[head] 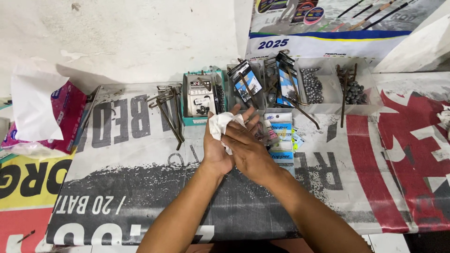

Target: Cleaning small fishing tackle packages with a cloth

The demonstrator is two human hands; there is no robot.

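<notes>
A person's two hands meet over a table [140,187] covered with printed banner sheets, a white tissue [219,124] pressed between them. The left hand [216,147] lies palm up with the crumpled tissue resting on its fingers, loosely cupped rather than clenched; the right hand [248,150] crosses over it, fingers spread flat against the tissue and the left palm, gripping nothing else. Just beyond the hands lie small packets [280,140] with blue labels. Behind them, against the white wall, stand open boxes: a teal box [202,96] of carded tackle, clear trays [323,86] holding round grey weights, and carded packs on metal hooks [168,105]. At far left sits a pink tissue pack [65,112] with a white sheet standing out of it.
</notes>
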